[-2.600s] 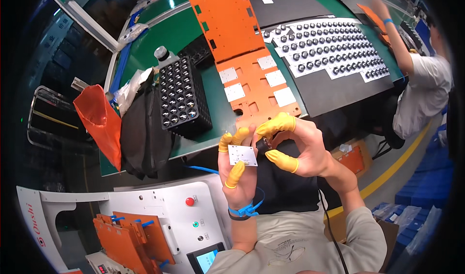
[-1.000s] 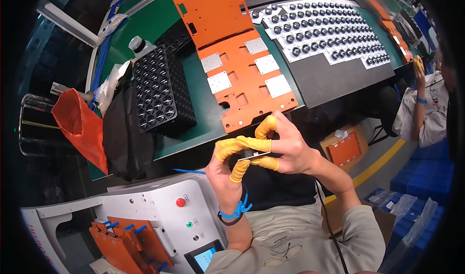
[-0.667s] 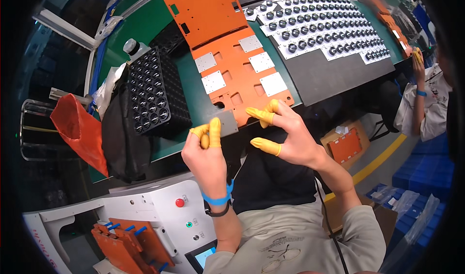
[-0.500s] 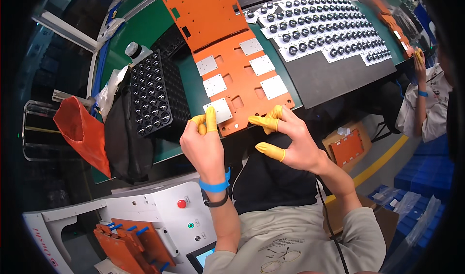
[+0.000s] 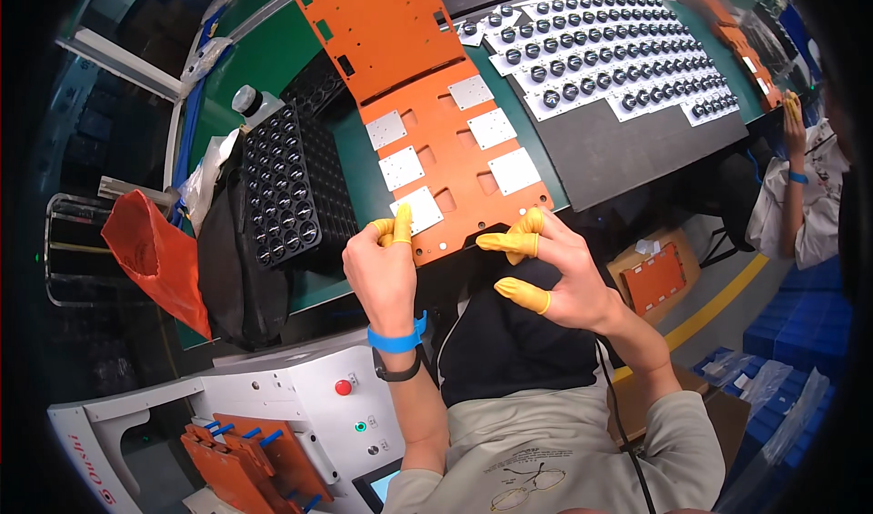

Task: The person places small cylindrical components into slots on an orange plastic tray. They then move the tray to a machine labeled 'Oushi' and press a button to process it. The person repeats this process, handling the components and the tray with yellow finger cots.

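My left hand [image 5: 382, 269], in yellow finger cots, is closed at the nearest left white square plate [image 5: 416, 211], its forefinger lying over the plate's edge. That plate rests on an orange fixture board [image 5: 464, 196] with small recesses and holes. Further plates sit on the board in two columns, among them a right-hand plate [image 5: 515, 171] and a middle left plate [image 5: 401, 168]. At the board's near edge, my right hand [image 5: 564, 273] is open, thumb held away from the fingers. Whether its fingertips touch the edge I cannot tell. Beyond stands the board's orange hinged-looking lid [image 5: 377, 32].
Left of the board is a black tray of round cells [image 5: 291, 187], beside a red bag [image 5: 145, 246]. At right, rows of black-knobbed white plates [image 5: 591, 55] lie on a black mat [image 5: 627, 155]. A co-worker's hand [image 5: 793, 123] shows far right. A white machine [image 5: 309, 396] stands lower left.
The nearest left plate and my left hand have shifted slightly right; the plate now sits straighter on the board. My right hand has moved a little right and down, still open.
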Demonstrator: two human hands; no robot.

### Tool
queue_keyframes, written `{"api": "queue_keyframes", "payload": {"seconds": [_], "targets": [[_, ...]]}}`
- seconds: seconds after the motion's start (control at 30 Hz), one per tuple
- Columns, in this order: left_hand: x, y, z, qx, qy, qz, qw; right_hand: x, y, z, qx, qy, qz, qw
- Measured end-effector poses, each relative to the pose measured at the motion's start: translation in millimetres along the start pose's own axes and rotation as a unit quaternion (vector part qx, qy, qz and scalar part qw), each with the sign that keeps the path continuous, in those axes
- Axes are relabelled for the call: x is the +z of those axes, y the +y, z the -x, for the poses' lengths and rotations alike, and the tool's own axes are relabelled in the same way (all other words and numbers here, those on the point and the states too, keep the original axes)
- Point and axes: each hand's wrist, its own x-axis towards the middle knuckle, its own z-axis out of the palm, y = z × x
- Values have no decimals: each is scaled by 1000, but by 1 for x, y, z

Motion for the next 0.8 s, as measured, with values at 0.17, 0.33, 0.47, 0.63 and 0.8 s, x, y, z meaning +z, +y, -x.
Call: {"api": "queue_keyframes", "payload": {"seconds": [0.17, 0.33, 0.47, 0.63, 0.8], "targets": [[2, -5, -3, 7, -33, -2, 999, 5, -3, -9, -8, -12, -14, 1000], [4, -16, -8, 19, -70, 51, 996, 7, -3, -64, 10, 28, -66, 997], [0, -17, -6, -12, -59, 28, 998, 12, 36, -168, -67, 178, 62, 980], [11, -10, -8, 7, -70, 62, 996, -12, 114, -268, 73, 239, 236, 939], [16, -36, -14, 31, -66, 95, 993, -49, 90, -299, 169, 74, 73, 980]]}}
